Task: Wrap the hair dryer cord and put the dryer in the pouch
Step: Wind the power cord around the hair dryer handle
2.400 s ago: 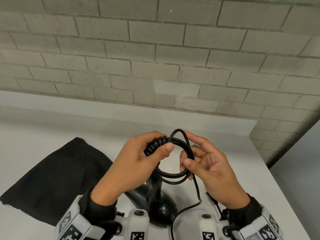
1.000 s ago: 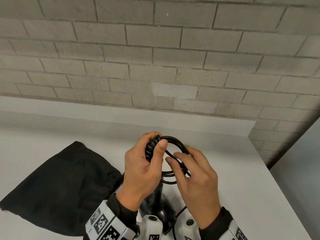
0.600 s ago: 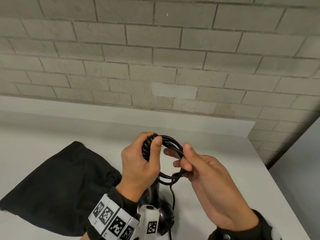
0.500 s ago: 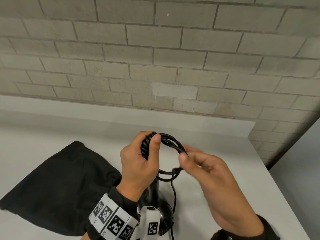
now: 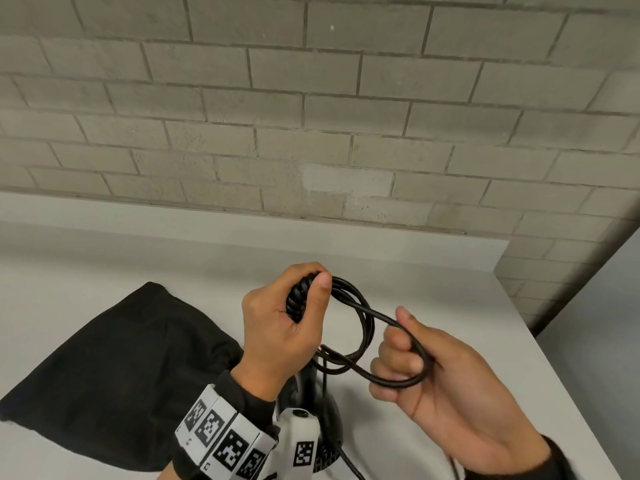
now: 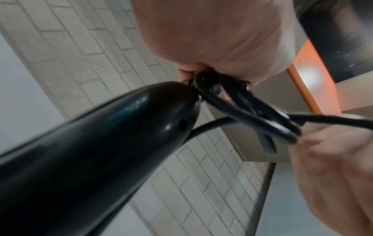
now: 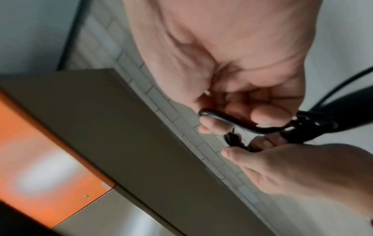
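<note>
A black hair dryer (image 5: 317,407) hangs below my hands, its handle (image 6: 96,151) large in the left wrist view. My left hand (image 5: 287,327) grips the ribbed end of the handle together with the coiled black cord (image 5: 360,327). My right hand (image 5: 415,362) has its fingers curled round a loop of cord (image 5: 412,341) pulled out to the right of the coil. That same loop of cord (image 7: 232,123) passes through the right fingers in the right wrist view. A black cloth pouch (image 5: 114,372) lies flat on the white table (image 5: 450,306) to the left.
A grey brick wall (image 5: 311,116) rises behind the table's raised back ledge. The table's right edge (image 5: 554,368) drops off to a grey floor. A loose length of cord (image 5: 349,462) trails down toward me.
My right hand has drawn a loop of cord out to the right and down, away from the coil. The left hand keeps its grip in about the same place.
</note>
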`<state>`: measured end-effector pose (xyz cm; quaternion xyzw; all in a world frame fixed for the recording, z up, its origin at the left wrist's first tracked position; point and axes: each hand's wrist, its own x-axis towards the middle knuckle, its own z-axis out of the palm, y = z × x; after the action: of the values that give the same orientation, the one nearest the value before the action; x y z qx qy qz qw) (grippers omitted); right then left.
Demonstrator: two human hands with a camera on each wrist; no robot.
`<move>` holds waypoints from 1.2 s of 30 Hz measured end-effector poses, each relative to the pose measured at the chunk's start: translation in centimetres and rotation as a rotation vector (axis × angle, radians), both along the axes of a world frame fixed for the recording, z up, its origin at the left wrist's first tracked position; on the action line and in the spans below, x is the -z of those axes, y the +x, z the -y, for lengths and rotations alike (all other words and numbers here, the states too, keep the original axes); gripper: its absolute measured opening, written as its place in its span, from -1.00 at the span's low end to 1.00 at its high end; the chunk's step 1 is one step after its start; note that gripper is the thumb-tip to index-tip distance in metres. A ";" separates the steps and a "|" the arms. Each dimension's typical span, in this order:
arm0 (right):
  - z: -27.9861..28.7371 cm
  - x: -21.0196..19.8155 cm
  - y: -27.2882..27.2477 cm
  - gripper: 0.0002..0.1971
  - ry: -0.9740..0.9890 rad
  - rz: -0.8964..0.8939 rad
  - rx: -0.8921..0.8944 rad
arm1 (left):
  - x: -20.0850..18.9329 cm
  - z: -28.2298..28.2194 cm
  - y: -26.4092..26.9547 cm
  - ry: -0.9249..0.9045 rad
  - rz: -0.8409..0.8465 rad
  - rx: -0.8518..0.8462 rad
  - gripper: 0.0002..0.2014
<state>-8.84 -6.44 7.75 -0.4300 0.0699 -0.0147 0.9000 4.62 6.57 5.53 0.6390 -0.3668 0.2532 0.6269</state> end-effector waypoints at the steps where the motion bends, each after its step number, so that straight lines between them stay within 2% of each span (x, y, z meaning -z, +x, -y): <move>1: 0.1 0.4 0.0 -0.61 0.006 0.040 -0.003 | 0.0 0.2 -0.1 0.002 0.003 -0.005 -0.60; 3: -0.1 1.2 -0.2 -0.52 -0.222 0.146 0.071 | 0.1 0.4 0.1 -0.006 -0.026 -0.031 -0.59; 6: -0.5 3.0 -0.6 -0.64 -0.694 0.241 0.182 | 0.2 0.3 0.6 -0.014 -0.048 -0.062 -0.59; 8: -0.7 3.8 -0.7 -0.67 -0.812 0.205 0.153 | 0.3 0.1 0.8 0.000 -0.033 -0.067 -0.59; 12: -0.7 3.7 -1.2 -0.64 -0.911 0.190 0.155 | 0.4 -0.3 1.4 0.006 -0.033 -0.067 -0.56; 15: 0.2 3.6 -1.6 -0.55 -0.831 0.170 0.104 | 0.5 -0.3 2.0 -0.004 -0.064 -0.063 -0.58; 17: 1.2 4.5 -2.1 -0.62 -0.806 0.163 0.066 | 0.6 -0.3 2.2 -0.010 -0.075 -0.063 -0.61; 19: 2.1 6.1 -2.6 -0.72 -0.768 0.245 0.084 | 0.7 -0.4 2.3 -0.023 -0.097 -0.067 -0.62; 22: 2.3 9.0 -3.0 -0.87 -0.461 0.406 0.069 | 0.6 -0.2 2.3 -0.010 -0.082 -0.049 -0.64; 24: 2.3 10.2 -3.3 -0.88 -0.279 0.410 0.000 | 0.6 0.0 2.3 0.009 -0.072 -0.048 -0.65; 27: 2.1 9.6 -4.4 -0.80 -0.309 0.251 -0.036 | 0.6 0.1 2.4 0.006 -0.083 -0.044 -0.65; 29: 3.0 9.2 -5.6 -0.61 -0.319 0.129 0.077 | 0.5 0.1 2.4 0.021 -0.067 -0.042 -0.67; 31: 4.7 9.4 -6.6 -0.51 -0.424 0.053 0.176 | 0.5 0.1 2.5 0.015 -0.097 -0.052 -0.70; 34: 7.7 11.5 -7.8 -0.51 -0.633 0.057 0.264 | 0.5 0.1 2.9 0.002 -0.146 -0.071 -0.69; 35: 8.5 12.6 -8.3 -0.59 -0.586 0.076 0.323 | 0.5 0.0 2.9 0.008 -0.139 -0.074 -0.68; 36: 8.6 13.2 -9.0 -0.75 -0.448 0.078 0.301 | 0.5 0.0 2.9 0.016 -0.127 -0.075 -0.68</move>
<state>-17.86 -15.08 -5.49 -0.6023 0.0932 -0.1802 0.7720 7.50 6.53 4.98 0.6721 -0.3040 0.2324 0.6339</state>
